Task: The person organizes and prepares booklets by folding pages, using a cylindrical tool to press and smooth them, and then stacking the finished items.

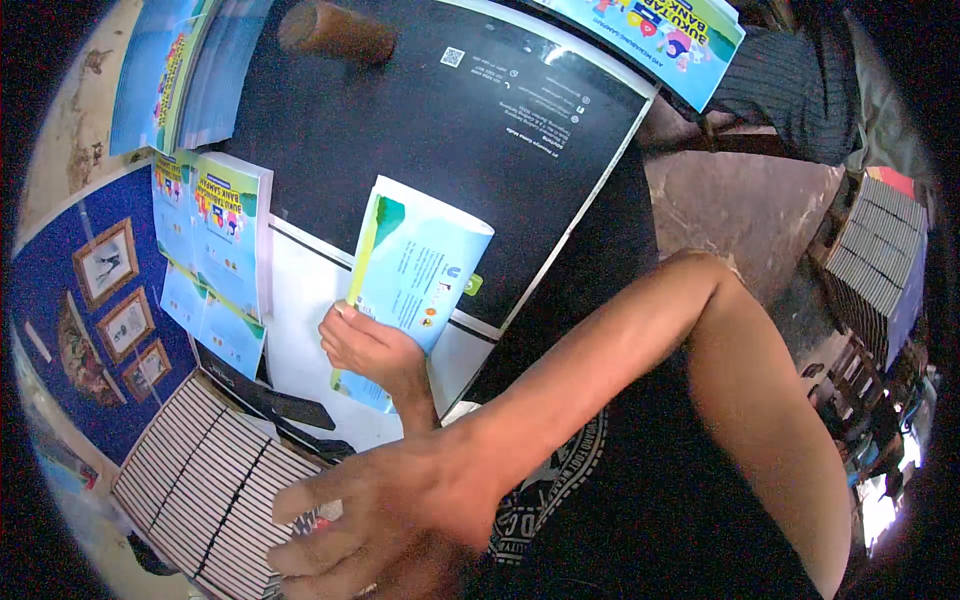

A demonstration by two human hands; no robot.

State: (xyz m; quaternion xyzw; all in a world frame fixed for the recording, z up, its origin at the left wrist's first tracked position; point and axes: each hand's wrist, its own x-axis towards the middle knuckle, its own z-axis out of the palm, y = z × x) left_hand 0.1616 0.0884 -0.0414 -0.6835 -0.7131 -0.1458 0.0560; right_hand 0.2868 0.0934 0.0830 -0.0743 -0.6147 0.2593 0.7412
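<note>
My left hand (372, 345) is closed on the lower left edge of a light blue booklet (415, 255), its thumb on top of the cover. The booklet stands tilted over the table, its right side curling. Across my left wrist passes my right forearm, and my right hand (400, 520) is at the lower left, blurred, with its fingers apart. That hand is over a striped, slatted surface (205, 475); a small red and white patch shows between its fingers, too unclear to name. Under the booklet lies the black tabletop (330, 130) with a white section (300, 310).
Stacks of blue booklets (220, 225) line the table's left side, with a taller stack (150, 90) beyond. More booklets (665, 45) sit at the far right corner. A brown cylinder (335, 35) is at the back. Framed pictures (105, 265) appear at left, another striped stack (880, 245) at right.
</note>
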